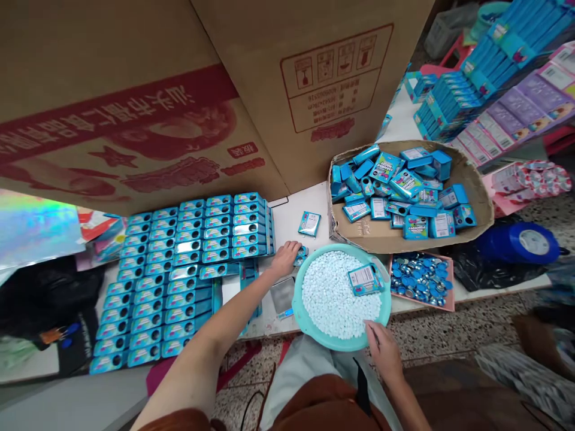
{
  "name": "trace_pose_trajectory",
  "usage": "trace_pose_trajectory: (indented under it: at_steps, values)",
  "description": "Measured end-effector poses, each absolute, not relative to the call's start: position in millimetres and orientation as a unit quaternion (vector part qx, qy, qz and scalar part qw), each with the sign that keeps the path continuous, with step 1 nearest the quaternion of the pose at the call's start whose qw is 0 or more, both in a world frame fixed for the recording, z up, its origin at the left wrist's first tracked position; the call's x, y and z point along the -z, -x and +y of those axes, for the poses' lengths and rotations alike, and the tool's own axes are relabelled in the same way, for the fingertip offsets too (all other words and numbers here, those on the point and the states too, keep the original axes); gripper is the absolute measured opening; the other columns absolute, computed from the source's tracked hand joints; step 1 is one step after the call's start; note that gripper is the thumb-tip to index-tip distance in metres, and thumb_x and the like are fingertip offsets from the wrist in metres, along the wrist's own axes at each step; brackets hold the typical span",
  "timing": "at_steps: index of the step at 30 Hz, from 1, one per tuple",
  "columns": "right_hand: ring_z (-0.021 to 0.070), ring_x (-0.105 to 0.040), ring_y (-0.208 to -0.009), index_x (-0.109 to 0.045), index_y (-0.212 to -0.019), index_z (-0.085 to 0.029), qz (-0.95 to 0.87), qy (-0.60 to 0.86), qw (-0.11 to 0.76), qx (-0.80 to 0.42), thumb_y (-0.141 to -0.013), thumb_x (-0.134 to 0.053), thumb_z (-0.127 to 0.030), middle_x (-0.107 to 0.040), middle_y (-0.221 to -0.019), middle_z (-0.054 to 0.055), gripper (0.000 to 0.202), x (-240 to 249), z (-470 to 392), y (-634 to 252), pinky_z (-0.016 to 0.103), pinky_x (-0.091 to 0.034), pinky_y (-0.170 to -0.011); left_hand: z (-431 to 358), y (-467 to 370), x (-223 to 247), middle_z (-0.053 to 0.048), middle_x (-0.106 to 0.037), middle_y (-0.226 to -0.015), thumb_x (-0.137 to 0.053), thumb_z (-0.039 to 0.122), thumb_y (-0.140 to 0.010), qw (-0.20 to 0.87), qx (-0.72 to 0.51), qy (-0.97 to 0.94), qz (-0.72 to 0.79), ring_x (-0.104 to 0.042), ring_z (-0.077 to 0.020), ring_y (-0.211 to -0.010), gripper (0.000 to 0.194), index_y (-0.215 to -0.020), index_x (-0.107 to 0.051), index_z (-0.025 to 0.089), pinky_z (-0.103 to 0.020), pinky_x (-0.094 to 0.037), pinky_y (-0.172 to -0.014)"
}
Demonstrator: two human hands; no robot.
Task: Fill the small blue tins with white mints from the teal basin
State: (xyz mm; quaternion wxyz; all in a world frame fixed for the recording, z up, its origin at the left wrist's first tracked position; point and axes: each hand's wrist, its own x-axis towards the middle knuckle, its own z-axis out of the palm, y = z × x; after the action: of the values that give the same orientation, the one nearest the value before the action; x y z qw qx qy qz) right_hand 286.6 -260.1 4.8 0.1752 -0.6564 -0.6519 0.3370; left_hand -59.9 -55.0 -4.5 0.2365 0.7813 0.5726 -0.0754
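A turquoise basin (335, 299) full of small white candies stands at the table's front edge, with a blue tin (366, 279) lying on the candies at the right. My left hand (286, 258) reaches left of the basin, its fingers on a small blue tin (300, 256) at the basin's upper left rim. At the basin's lower right edge is my right hand (381, 347), thumb and fingers drawn together near the candies; anything between them is too small to tell. Another blue tin (309, 224) lies on the white table above my left hand.
Rows of stacked blue tins (188, 251) stand at the left. A cardboard tray (372, 236) of loose tins lies behind the basin, and a pink tray (422, 280) of round caps at its right. Large cartons (251, 78) rise at the back. A blue roll (516, 242) sits far right.
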Motion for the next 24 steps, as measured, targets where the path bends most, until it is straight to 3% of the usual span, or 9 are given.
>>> trace_pose_trajectory:
  at_steps: [4,8,11,15,21,24]
  values:
    - [0.0208,-0.064,-0.098,-0.065,-0.104,-0.018,-0.648,0.659,0.181,-0.336,-0.094,-0.038,-0.034,-0.069,-0.104,0.010,0.033,-6.5,-254.5,-286.6,0.036,-0.052,-0.088,-61.3,59.8,1.6,-0.013,-0.046,-0.130,-0.055,0.017,-0.071,0.246,0.068,-0.782,0.568,-0.039,-0.0273,-0.122,0.062,-0.131,-0.037,0.019,-0.040,-0.038,-0.098]
    - [0.0209,-0.064,-0.097,-0.065,-0.103,-0.018,-0.651,0.658,0.191,-0.327,-0.093,-0.039,-0.033,-0.069,-0.103,0.010,0.032,-5.8,-255.4,-287.0,0.036,-0.052,-0.087,-45.6,72.0,-8.6,-0.014,-0.050,-0.128,-0.067,0.040,-0.065,0.318,0.096,-0.778,0.533,-0.043,-0.0295,-0.121,0.074,-0.130,-0.042,0.017,-0.039,-0.038,-0.101]
    - [0.0208,-0.065,-0.096,-0.066,-0.103,-0.019,-0.654,0.655,0.194,-0.323,-0.093,-0.039,-0.032,-0.070,-0.102,0.009,0.032,-4.5,-257.0,-286.7,0.036,-0.052,-0.086,-17.1,78.8,-14.6,-0.012,-0.054,-0.126,-0.059,0.056,-0.070,0.354,0.081,-0.738,0.569,-0.046,-0.0278,-0.121,0.070,-0.127,-0.047,0.016,-0.035,-0.038,-0.102]
    - [0.0202,-0.065,-0.095,-0.066,-0.103,-0.019,-0.651,0.652,0.205,-0.330,-0.093,-0.040,-0.030,-0.070,-0.101,0.009,0.030,-4.5,-258.3,-287.6,0.036,-0.052,-0.086,22.6,65.4,-7.5,-0.012,-0.054,-0.128,-0.049,0.055,-0.079,0.289,0.035,-0.662,0.690,-0.046,-0.0266,-0.122,0.062,-0.126,-0.047,0.015,-0.035,-0.037,-0.102]
    - [0.0196,-0.065,-0.097,-0.065,-0.104,-0.020,-0.631,0.668,0.207,-0.335,-0.093,-0.040,-0.031,-0.069,-0.102,0.008,0.029,-8.9,-265.0,-295.1,0.035,-0.052,-0.087,44.8,18.4,23.3,-0.023,-0.047,-0.132,-0.060,0.071,-0.062,0.275,0.062,-0.537,0.795,-0.046,-0.0368,-0.121,0.102,-0.138,-0.025,0.013,-0.044,-0.043,-0.092]
    - [0.0194,-0.064,-0.097,-0.065,-0.105,-0.020,-0.625,0.676,0.204,-0.334,-0.093,-0.040,-0.031,-0.069,-0.103,0.009,0.030,-11.4,-268.2,-298.9,0.034,-0.053,-0.086,47.4,0.9,36.3,-0.023,-0.045,-0.130,-0.068,0.066,-0.056,0.267,0.081,-0.548,0.789,-0.049,-0.0388,-0.117,0.110,-0.141,-0.017,0.017,-0.046,-0.044,-0.089]
